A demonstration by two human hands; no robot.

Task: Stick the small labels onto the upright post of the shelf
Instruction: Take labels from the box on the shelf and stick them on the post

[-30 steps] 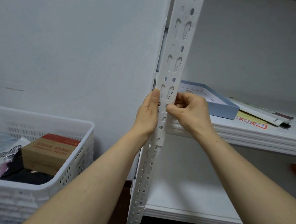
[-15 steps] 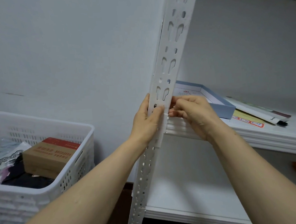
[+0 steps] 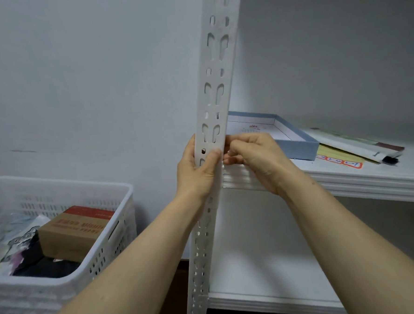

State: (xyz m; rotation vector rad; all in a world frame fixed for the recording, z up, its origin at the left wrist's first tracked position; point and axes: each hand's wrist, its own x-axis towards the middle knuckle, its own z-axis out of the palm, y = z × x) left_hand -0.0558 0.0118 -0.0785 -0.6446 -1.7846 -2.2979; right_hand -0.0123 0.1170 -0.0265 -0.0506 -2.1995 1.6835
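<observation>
Where it rises past the shelf board, the white post shows paired keyhole slots down its face. The left hand grips it, thumb across the front; the right hand curls its fingers at the post's right edge, what they pinch unclear. Bare wall lies left.

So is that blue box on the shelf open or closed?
Open. The blue box has no lid on it; its white inside with some print shows from above.
</observation>
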